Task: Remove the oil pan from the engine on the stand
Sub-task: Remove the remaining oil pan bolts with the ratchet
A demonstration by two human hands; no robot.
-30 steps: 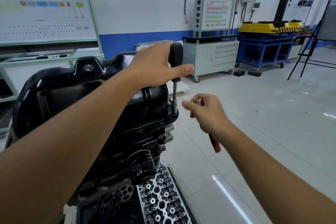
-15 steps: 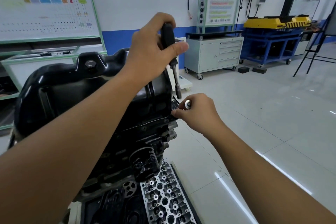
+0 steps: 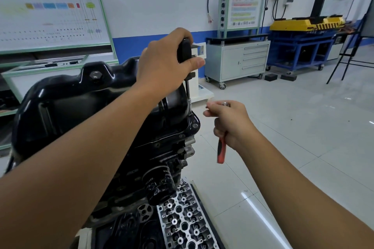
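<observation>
The glossy black oil pan (image 3: 81,103) sits on top of the upturned engine (image 3: 153,157), with a drain plug (image 3: 95,75) on its upper ridge. My left hand (image 3: 166,62) grips the black handle of a nut driver (image 3: 184,51) that stands upright, its steel shaft running down to the pan's right flange near a bolt (image 3: 194,125). To the right of the flange, my right hand (image 3: 228,121) pinches a small silver bolt (image 3: 224,103) at its fingertips and holds a red-and-black handled tool (image 3: 221,150) that hangs below the palm.
A black oil filter (image 3: 159,184) juts from the engine's side. A cylinder head (image 3: 182,220) lies on the stand below. A grey wheeled cabinet (image 3: 236,60), a blue and yellow bench (image 3: 303,46) and a display board (image 3: 48,10) stand along the wall. Open tiled floor lies at the right.
My left hand has brought the driver back down towards the flange after lifting it. My right hand has drawn away from the flange to the right with a small bolt at its fingertips.
</observation>
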